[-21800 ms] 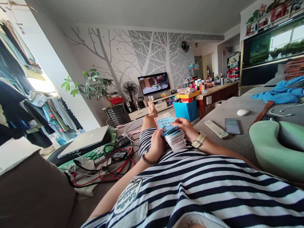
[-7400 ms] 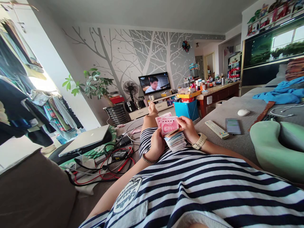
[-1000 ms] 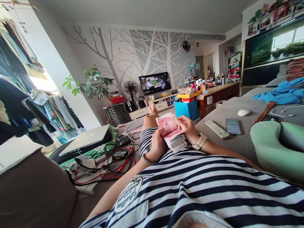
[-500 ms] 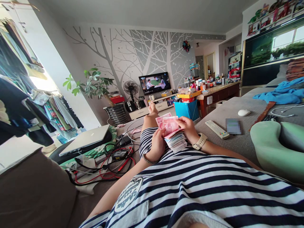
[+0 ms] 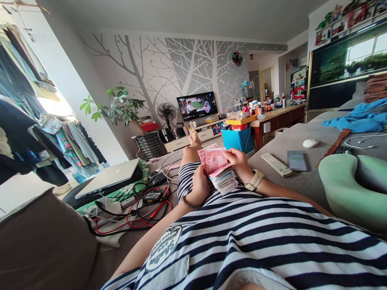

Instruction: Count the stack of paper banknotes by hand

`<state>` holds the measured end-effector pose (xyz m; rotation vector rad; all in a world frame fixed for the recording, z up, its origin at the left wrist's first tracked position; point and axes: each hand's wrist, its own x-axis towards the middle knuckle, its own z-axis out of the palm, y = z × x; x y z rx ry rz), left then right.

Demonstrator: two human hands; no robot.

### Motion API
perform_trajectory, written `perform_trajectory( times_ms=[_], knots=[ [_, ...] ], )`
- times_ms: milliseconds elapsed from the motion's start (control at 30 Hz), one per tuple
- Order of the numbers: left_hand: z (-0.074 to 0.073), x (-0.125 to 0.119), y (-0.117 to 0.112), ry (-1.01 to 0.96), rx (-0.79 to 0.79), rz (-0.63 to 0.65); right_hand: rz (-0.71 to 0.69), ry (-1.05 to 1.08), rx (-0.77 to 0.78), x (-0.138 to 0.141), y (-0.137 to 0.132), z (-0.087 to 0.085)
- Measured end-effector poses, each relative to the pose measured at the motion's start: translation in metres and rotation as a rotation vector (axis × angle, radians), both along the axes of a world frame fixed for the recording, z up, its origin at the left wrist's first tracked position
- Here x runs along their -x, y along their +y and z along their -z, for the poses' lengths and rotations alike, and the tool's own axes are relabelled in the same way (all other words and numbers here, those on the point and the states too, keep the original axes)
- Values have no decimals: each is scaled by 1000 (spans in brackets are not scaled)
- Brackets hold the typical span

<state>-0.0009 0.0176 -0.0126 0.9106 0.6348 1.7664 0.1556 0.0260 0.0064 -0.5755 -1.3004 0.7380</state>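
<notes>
One closed laptop [image 5: 109,177] lies left of tangled cables [image 5: 157,210]; next, the left hand [image 5: 202,183], thumb pressed down, clasps a banknote wad [image 5: 224,183] over the striped garment [image 5: 242,225]; pink 100-yuan notes [image 5: 215,160] spread upward, the right hand [image 5: 240,163] pinching their edge; beyond, a remote control [image 5: 275,164] and mouse [image 5: 310,143].

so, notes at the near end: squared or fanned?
Fanned. The near edges of the notes show as staggered layers, while the left hand and right hand hold the stack.
</notes>
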Motion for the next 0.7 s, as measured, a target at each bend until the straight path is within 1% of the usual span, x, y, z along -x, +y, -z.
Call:
perform_trajectory(
  times_ms=[100, 200, 367, 533, 700],
  knots=[
    [0, 0, 1, 3, -1, 12, 8, -8, -1, 0, 1, 1],
    [-1, -1, -1, 5, -6, -8, 21, -18, -6, 0, -1, 0],
    [-4, -1, -4, 39, -18, -40, 4, -11, -2, 0, -5, -4],
    [-2, 1, -3, 106, -63, -39, 19, -22, -1, 0, -6, -4],
    [1, 2, 1, 107, -57, -45, 13, -22, 5, 0, -5, -3]
  ],
)
